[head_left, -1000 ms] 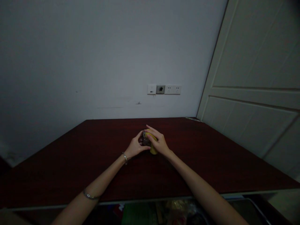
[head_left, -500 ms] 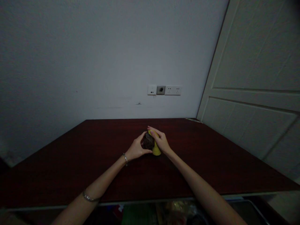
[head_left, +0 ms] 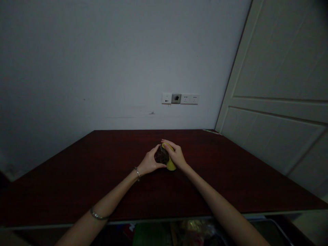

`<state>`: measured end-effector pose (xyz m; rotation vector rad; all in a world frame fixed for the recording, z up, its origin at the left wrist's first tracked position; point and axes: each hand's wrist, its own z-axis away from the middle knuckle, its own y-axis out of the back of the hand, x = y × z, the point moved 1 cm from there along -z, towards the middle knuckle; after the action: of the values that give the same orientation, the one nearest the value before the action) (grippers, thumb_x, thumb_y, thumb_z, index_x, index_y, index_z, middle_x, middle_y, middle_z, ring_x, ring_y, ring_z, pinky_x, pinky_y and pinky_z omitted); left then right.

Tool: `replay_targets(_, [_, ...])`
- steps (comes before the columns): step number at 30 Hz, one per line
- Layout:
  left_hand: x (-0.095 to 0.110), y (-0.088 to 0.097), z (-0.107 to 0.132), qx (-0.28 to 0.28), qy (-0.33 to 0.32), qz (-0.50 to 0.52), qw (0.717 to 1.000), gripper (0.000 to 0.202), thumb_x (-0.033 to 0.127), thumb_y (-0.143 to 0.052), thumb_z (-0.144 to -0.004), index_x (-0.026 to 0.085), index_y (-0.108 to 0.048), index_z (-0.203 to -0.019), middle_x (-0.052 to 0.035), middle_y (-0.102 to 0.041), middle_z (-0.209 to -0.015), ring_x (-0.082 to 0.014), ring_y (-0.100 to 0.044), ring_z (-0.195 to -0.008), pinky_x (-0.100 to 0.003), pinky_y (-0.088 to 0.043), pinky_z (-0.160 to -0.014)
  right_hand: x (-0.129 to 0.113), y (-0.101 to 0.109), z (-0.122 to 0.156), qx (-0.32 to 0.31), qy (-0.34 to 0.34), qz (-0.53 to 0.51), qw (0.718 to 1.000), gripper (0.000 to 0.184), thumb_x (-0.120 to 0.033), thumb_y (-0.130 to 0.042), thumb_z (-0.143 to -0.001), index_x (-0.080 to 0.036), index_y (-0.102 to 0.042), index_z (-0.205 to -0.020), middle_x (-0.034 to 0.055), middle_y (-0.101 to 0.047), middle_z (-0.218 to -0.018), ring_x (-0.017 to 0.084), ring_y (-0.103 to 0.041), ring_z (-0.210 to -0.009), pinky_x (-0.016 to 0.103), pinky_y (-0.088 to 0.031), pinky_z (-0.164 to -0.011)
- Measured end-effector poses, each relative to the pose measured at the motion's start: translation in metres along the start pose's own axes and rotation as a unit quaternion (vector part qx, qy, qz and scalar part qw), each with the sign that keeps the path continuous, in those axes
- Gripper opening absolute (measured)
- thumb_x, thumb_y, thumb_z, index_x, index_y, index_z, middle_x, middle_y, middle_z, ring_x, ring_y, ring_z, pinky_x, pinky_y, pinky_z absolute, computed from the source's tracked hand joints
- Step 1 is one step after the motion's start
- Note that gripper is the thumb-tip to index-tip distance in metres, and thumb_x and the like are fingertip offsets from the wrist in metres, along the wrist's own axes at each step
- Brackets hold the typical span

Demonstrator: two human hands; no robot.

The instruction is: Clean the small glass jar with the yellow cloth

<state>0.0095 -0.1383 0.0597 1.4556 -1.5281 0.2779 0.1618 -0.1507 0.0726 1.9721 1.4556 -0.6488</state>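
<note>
Both of my arms reach out to the middle of a dark red wooden table [head_left: 102, 184]. My left hand [head_left: 148, 163] curls round a small dark lump [head_left: 162, 156]; the dim light hides what it is. My right hand [head_left: 176, 155] wraps over a yellow object [head_left: 170, 165] that stands on the table, pressed against the dark lump. Both hands are closed on these two things, which touch each other. A bracelet sits on my left wrist and another band further up the forearm.
A white wall rises behind the table with a strip of sockets [head_left: 180, 98]. A white panelled door [head_left: 276, 102] stands at the right. Below the table's near edge lie colourful packages [head_left: 164, 234] in a dark bin.
My hands have shifted slightly on the two objects: the dark lump has turned a little and shows more between them. The arms stay in the same place.
</note>
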Motion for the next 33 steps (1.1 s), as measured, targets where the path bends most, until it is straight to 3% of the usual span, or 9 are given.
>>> replay_targets(3, [-0.005, -0.001, 0.0, 0.007, 0.017, -0.024, 1.0, 0.099, 0.026, -0.082, -0.045, 0.016, -0.036, -0.131, -0.0145, -0.049, -0.127, -0.0285, -0.048, -0.114, -0.043, -0.035, -0.1, -0.002, -0.001, 0.002, -0.008, 0.02, 0.032, 0.999, 0.027, -0.034, -0.048, -0.083, -0.023, -0.065, -0.102, 0.0064, -0.063, -0.113, 0.021, -0.056, -0.107, 0.04, -0.041, -0.097])
replay_targets(10, [-0.005, 0.0, -0.001, 0.026, 0.023, -0.012, 0.999, 0.088, 0.026, -0.077, -0.053, 0.019, -0.036, -0.131, -0.0091, -0.057, -0.118, -0.0247, -0.057, -0.102, -0.039, -0.044, -0.09, -0.017, 0.0, 0.012, -0.11, 0.163, 0.107, 0.975, 0.032, -0.025, -0.05, -0.083, -0.027, -0.059, -0.113, 0.002, -0.051, -0.128, 0.021, -0.038, -0.126, 0.044, -0.031, -0.105])
replay_targets(13, [-0.003, 0.0, -0.001, 0.028, 0.022, -0.005, 0.999, 0.09, 0.026, -0.078, -0.051, 0.017, -0.036, -0.131, -0.0103, -0.056, -0.119, -0.0255, -0.055, -0.104, -0.04, -0.042, -0.092, -0.015, 0.0, 0.009, -0.096, 0.139, 0.086, 0.982, 0.031, -0.026, -0.049, -0.083, -0.027, -0.059, -0.112, 0.0026, -0.052, -0.127, 0.021, -0.042, -0.122, 0.042, -0.032, -0.104])
replay_targets(18, [-0.002, -0.001, 0.0, 0.024, 0.023, 0.009, 0.999, 0.096, 0.024, -0.081, -0.045, 0.015, -0.038, -0.13, -0.0142, -0.048, -0.129, -0.0285, -0.045, -0.118, -0.044, -0.033, -0.102, -0.003, 0.002, -0.001, -0.026, -0.011, -0.008, 1.0, 0.029, -0.037, -0.051, -0.081, -0.022, -0.066, -0.101, 0.0063, -0.063, -0.112, 0.022, -0.057, -0.106, 0.04, -0.041, -0.096])
replay_targets(20, [-0.003, -0.002, 0.0, 0.016, 0.024, 0.025, 0.999, 0.098, 0.024, -0.082, -0.044, 0.016, -0.037, -0.131, -0.014, -0.047, -0.13, -0.0285, -0.044, -0.119, -0.044, -0.031, -0.103, -0.002, 0.002, -0.003, -0.019, -0.039, -0.025, 0.999, 0.03, -0.038, -0.051, -0.08, -0.021, -0.066, -0.1, 0.0068, -0.065, -0.108, 0.022, -0.059, -0.103, 0.04, -0.042, -0.095])
replay_targets(24, [-0.006, -0.002, -0.001, 0.023, 0.049, 0.059, 0.997, 0.095, 0.024, -0.081, -0.045, 0.015, -0.039, -0.129, -0.0127, -0.052, -0.124, -0.0274, -0.051, -0.11, -0.042, -0.039, -0.097, -0.011, 0.001, 0.003, -0.048, 0.055, 0.029, 0.997, 0.027, -0.032, -0.051, -0.082, -0.025, -0.064, -0.105, 0.0046, -0.058, -0.12, 0.021, -0.052, -0.113, 0.041, -0.037, -0.1])
replay_targets(28, [-0.008, -0.004, -0.003, 0.02, 0.08, 0.169, 0.982, 0.086, 0.022, -0.079, -0.052, 0.015, -0.038, -0.127, -0.0138, -0.053, -0.121, -0.0238, -0.058, -0.1, -0.038, -0.049, -0.086, -0.02, 0.0, 0.01, -0.094, 0.141, 0.074, 0.983, 0.03, -0.027, -0.051, -0.082, -0.027, -0.061, -0.11, 0.002, -0.052, -0.127, 0.021, -0.041, -0.123, 0.042, -0.031, -0.105])
replay_targets(33, [-0.008, -0.004, -0.002, 0.011, 0.098, 0.215, 0.972, 0.088, 0.02, -0.08, -0.049, 0.016, -0.039, -0.126, -0.0153, -0.05, -0.124, -0.0247, -0.058, -0.1, -0.039, -0.05, -0.085, -0.013, 0.001, 0.002, -0.046, 0.058, 0.0, 0.997, 0.027, -0.032, -0.05, -0.083, -0.025, -0.064, -0.105, 0.005, -0.057, -0.122, 0.02, -0.051, -0.113, 0.039, -0.038, -0.1])
